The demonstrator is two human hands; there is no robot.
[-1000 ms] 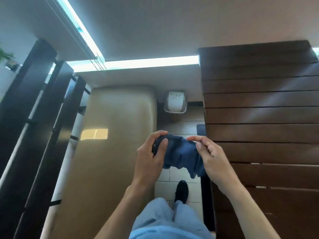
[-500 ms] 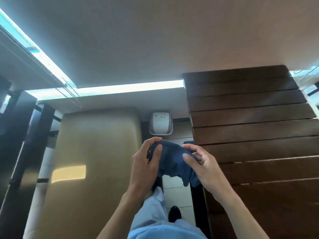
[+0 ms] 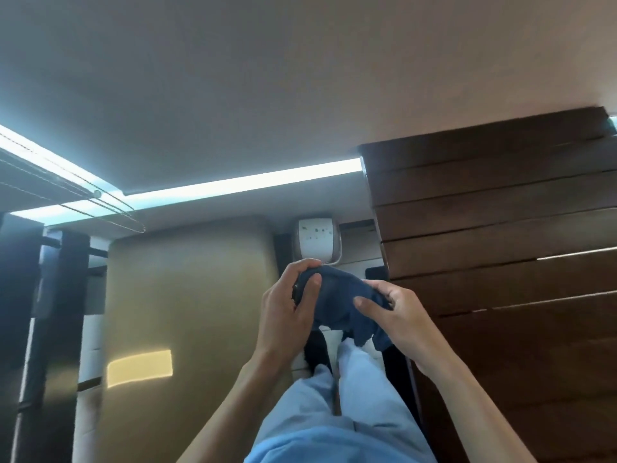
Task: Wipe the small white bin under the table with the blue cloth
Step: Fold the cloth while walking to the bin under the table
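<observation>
The blue cloth [image 3: 337,305] is bunched between both hands in the middle of the view. My left hand [image 3: 287,309] grips its left end with the thumb pressed on top. My right hand [image 3: 394,315] grips its right end. Just beyond the hands, the small white bin [image 3: 315,238] stands on the floor at the foot of the wall, in the gap between two pieces of furniture; its lid shows dark specks. The hands are apart from the bin, and its near lower edge is hidden behind the cloth and my left fingers.
A tan padded surface [image 3: 187,322] lies to the left of the gap. A dark wooden slatted top [image 3: 500,262] fills the right. Dark vertical posts [image 3: 66,295] stand at far left. My legs in light blue trousers [image 3: 334,412] stand on the tiled floor between.
The view has tilted upward and moved closer to the bin. Both hands have kept hold of the blue cloth and now sit just in front of the bin.
</observation>
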